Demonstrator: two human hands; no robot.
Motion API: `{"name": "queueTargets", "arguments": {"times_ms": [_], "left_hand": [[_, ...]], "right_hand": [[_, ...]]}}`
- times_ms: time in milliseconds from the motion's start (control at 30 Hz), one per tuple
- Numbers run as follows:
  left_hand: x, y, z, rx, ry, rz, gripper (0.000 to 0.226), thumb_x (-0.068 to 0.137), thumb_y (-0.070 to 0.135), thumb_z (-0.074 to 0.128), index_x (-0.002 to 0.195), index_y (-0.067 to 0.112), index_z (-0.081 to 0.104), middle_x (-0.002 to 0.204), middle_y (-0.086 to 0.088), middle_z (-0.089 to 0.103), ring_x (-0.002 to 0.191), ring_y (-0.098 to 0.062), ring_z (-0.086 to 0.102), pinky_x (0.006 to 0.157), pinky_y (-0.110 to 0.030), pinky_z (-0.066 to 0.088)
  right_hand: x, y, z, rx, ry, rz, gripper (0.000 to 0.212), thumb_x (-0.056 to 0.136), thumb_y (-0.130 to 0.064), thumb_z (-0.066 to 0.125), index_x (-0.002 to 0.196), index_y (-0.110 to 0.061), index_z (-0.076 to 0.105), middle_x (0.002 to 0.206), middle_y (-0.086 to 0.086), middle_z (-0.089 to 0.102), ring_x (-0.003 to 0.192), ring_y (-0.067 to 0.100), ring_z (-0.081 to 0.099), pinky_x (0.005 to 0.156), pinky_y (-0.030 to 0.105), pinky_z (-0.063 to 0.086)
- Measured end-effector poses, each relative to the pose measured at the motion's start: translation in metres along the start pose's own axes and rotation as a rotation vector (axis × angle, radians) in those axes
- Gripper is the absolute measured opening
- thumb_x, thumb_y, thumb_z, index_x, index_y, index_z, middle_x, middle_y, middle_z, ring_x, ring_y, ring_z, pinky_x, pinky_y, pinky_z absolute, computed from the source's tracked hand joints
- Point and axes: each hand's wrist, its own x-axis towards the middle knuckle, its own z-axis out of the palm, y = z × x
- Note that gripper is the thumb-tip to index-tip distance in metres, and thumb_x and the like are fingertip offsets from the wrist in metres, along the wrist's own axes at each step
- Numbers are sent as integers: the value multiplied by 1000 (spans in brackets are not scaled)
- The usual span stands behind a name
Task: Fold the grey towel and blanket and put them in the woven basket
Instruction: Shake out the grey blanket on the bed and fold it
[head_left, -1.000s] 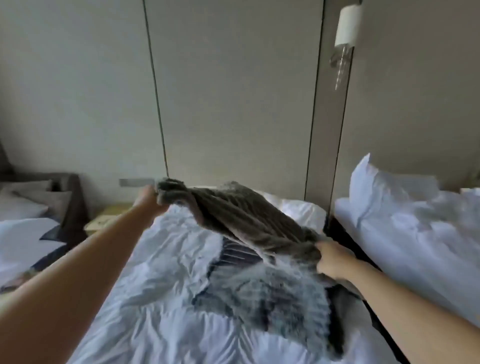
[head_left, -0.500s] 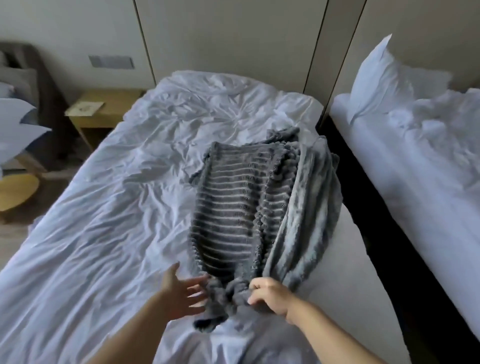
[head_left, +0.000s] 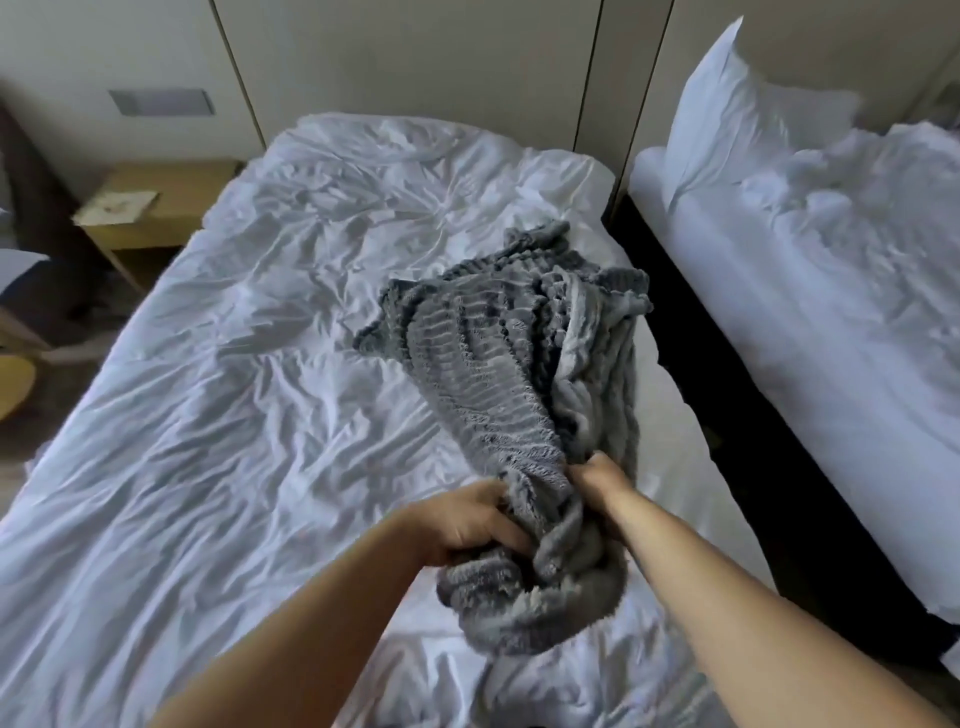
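A grey ribbed blanket (head_left: 498, 364) lies bunched lengthwise on the right half of the white bed (head_left: 234, 415). Its near end is gathered into a thick wad between my hands. My left hand (head_left: 467, 525) grips that wad from the left. My right hand (head_left: 597, 478) holds it from the right, fingers buried in the fabric. The far end of the blanket spreads flat on the sheet. No woven basket or separate towel is in view.
A second bed (head_left: 831, 312) with a white pillow (head_left: 737, 104) stands to the right across a dark gap (head_left: 727, 389). A wooden bedside table (head_left: 150, 208) sits at the left by the wall. A yellow round stool edge (head_left: 13, 379) shows far left.
A second ago both hands held the blanket stretched in the air. It then dropped onto the bed. My left hand, open half a second ago, has closed on the near end.
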Motion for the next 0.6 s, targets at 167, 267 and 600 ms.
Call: {"name": "queueTargets", "arguments": {"times_ms": [167,267,600], "left_hand": [[-6,11,-74,506,512,-179,14,73,14,73,85,19,67,98,-7,67,91,-22,61,84,-30,50],[-17,-26,-118,217,852,-206,12,74,2,71,84,10,71,97,-15,70,87,-26,64,82,-31,52],[18,-70,-136,907,141,-792,45,80,48,66,102,9,68,95,-5,65,81,-19,56,83,-30,48]], "right_hand": [[9,-14,-43,741,74,52,32,63,-8,63,93,0,68,79,16,66,66,31,63,62,35,51],[12,6,-82,1031,57,2,21,75,-10,54,92,-9,66,67,9,72,56,27,69,55,33,56],[45,111,-71,-608,-362,567,59,85,-41,66,134,-11,49,128,11,53,117,26,52,82,31,43]]}}
